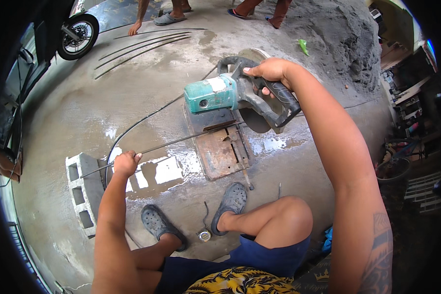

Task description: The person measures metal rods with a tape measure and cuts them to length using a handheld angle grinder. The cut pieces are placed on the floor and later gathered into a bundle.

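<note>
My right hand (272, 73) is wrapped round the black handle of a teal chop saw (210, 95), whose round disc and guard show below and behind the grip. The saw's rusty metal base plate (215, 157) lies on the wet floor. With closed fingers, my left hand (127, 162) grips a thin steel rod (176, 142). One end of the rod lies across a grey hollow concrete block (85, 186) at the left. Its other end runs over the base to the clamp (237, 147) beneath the disc. A black cable (142, 120) curves behind the rod.
Several loose steel rods (142, 47) lie farther off, where another person's hand (134, 29) reaches down. A tape measure (204, 235) sits between my feet. At the far right rises a sand pile (335, 49); a motorbike wheel (78, 36) stands at the far left.
</note>
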Demonstrator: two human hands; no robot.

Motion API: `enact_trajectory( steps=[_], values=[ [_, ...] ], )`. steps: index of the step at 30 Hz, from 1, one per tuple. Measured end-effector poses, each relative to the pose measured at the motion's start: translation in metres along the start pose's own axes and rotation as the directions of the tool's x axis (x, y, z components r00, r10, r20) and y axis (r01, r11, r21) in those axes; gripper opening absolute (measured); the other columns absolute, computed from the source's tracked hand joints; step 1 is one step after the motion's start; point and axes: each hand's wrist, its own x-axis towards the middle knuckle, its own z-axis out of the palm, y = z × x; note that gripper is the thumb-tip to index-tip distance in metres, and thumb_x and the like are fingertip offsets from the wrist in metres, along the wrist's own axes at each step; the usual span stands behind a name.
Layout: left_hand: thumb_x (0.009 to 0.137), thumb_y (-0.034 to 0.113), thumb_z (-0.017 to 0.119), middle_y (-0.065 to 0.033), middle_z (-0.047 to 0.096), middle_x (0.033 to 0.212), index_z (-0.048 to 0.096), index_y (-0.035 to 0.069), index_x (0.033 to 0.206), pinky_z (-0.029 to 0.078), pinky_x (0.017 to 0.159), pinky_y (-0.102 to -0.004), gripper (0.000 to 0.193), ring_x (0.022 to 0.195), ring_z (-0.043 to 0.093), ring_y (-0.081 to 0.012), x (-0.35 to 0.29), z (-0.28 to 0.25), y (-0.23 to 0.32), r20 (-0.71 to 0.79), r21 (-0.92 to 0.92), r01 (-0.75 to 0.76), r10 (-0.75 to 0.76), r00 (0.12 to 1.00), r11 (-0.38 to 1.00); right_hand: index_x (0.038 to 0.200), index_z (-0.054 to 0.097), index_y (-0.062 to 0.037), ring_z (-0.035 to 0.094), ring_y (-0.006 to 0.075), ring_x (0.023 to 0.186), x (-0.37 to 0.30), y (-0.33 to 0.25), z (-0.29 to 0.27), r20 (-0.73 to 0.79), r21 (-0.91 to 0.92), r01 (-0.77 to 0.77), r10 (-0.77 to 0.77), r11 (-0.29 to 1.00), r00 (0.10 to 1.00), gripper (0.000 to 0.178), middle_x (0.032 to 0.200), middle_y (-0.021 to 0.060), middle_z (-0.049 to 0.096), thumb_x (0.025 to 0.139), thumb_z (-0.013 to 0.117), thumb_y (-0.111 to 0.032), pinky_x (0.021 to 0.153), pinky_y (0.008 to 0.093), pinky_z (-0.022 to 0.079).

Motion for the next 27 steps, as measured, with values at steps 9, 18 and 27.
enact_trajectory(
  steps=[9, 18, 27],
  values=[
    [0.101, 0.057, 0.051, -0.0238, 0.073, 0.093, 0.073, 0.005, 0.094, 0.055, 0.083, -0.0547, 0.057, 0.093, 0.070, -0.0443, -0.168, -0.080, -0.013, 0.169, -0.064, 0.261, -0.248, 0.954, 0.963, 0.101, 0.069, -0.0047, 0.059, 0.0129, 0.051, 0.004, 0.010, -0.001, 0.019, 0.017, 0.025, -0.025, 1.000, 1.000, 0.042, 0.082, 0.0069, 0.069, 0.100, 0.069, -0.047, 0.044, 0.0337, 0.053],
    [0.102, 0.052, 0.054, -0.0255, 0.073, 0.092, 0.073, 0.005, 0.095, 0.054, 0.081, -0.0554, 0.052, 0.091, 0.070, -0.0463, -0.204, -0.079, -0.069, -0.088, -0.115, 0.544, -0.554, 0.828, 0.831, 0.105, 0.064, 0.0004, 0.058, 0.0169, 0.049, 0.006, 0.008, -0.002, -0.035, 0.025, 0.041, -0.040, 0.999, 0.999, 0.044, 0.080, 0.0098, 0.067, 0.099, 0.071, -0.042, 0.043, 0.0373, 0.049],
    [0.102, 0.053, 0.053, -0.0177, 0.070, 0.125, 0.070, 0.007, 0.121, 0.045, 0.102, -0.0563, 0.052, 0.123, 0.062, -0.0362, 0.056, -0.172, -0.089, -0.438, 0.077, 0.415, -0.344, 0.831, 0.906, 0.120, 0.060, 0.0076, 0.061, 0.0195, 0.054, -0.004, 0.007, -0.002, -0.056, 0.070, 0.043, -0.039, 0.997, 0.998, 0.054, 0.092, 0.0137, 0.065, 0.097, 0.074, -0.039, 0.046, 0.0369, 0.052]
  ],
)
